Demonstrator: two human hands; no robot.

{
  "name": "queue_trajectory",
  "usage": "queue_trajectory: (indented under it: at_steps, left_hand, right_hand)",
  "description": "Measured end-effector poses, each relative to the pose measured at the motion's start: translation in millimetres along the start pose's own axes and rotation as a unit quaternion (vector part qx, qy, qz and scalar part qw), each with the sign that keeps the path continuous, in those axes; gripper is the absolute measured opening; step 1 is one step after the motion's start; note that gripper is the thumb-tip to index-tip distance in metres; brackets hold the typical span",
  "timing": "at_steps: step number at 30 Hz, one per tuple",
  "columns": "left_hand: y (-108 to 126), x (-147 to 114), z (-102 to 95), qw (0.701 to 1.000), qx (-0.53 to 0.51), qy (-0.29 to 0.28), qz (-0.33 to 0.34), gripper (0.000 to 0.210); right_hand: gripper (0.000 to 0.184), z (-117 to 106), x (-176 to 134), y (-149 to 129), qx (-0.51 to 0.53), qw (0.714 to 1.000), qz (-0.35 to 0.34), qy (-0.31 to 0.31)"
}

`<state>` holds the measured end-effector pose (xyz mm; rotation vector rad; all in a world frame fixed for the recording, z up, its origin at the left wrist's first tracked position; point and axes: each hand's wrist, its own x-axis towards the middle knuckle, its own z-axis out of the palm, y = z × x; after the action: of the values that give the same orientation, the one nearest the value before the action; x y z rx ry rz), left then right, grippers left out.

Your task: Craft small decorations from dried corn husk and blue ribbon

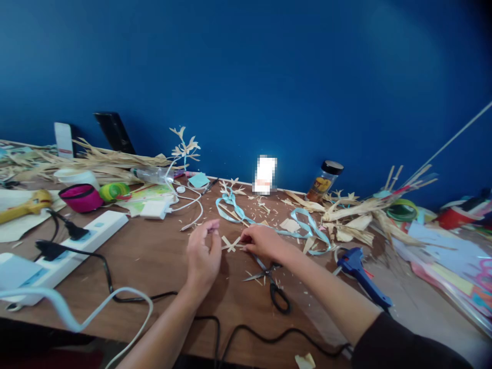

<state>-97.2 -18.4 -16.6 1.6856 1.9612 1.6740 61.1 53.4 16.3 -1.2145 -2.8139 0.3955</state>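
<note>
Slightly below the frame's centre, a straw star (231, 244) sits between the hands. The left hand (203, 251) is released, its fingers loosely bent. The right hand (262, 241) meets the star's right side; whether it grips cannot be told. Scissors (268, 272) lie lower right of the star.

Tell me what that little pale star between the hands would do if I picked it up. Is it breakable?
The pale star is probably very light, because its strips look thin. Its arms might bend or snap easily, since they're narrow and stick out. It probably wouldn't roll, as it looks flat.
</note>
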Motion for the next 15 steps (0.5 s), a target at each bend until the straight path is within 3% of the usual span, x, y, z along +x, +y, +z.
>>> queue_trajectory:
  at_steps: [3,5,7,10,15]
  left_hand:
    - [2.2,-2.0,0.2,0.987,0.095,-0.111,0.065,0.016]
    - [0.8,-2.8,0.3,0.967,0.147,-0.193,0.083,0.013]
    - [-1.0,-3.0,0.2,0.949,0.186,-0.238,0.087,0.013]
    - [-2.0,-2.7,0.0,0.936,0.227,-0.251,0.098,0.014]
    - [-0.6,-2.9,1.2,0.93,0.268,-0.225,0.115,0.017]
  right_hand:
    - [0.017,1.8,-2.3,0.5,-0.004,1.0,-0.001,0.007]
    - [0.016,2.2,-2.8,-0.5,-0.007,1.0,-0.001,0.009]
    - [0.014,2.5,-2.8,-1.9,-0.01,1.0,0.002,0.009]
    - [0.012,3.4,-2.4,-4.4,-0.015,1.0,0.008,0.008]
    - [0.013,5.2,-2.8,-7.5,-0.026,0.999,0.03,0.007]
